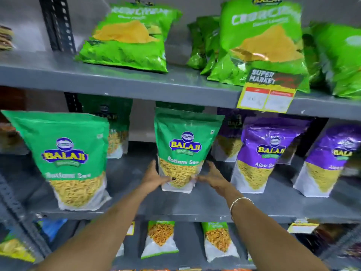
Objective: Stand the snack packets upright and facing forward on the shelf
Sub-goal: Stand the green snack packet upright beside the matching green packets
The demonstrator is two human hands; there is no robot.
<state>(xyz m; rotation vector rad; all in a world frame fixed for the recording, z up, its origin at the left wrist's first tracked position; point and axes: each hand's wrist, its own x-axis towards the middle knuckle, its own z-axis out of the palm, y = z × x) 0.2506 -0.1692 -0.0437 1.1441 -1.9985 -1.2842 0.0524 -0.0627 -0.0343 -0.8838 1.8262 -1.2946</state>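
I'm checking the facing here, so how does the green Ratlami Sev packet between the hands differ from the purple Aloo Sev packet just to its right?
The green Ratlami Sev packet is held at its base by the left hand and right hand; the purple Aloo Sev packet stands untouched. The green one is printed Ratlami Sev, the purple one Aloo Sev. Both are upright Balaji pouches, facing forward on the middle shelf.

Blurred beyond reading on the yellow price tag (266, 98), cut off at the right edge on the farthest purple packet (332, 163).
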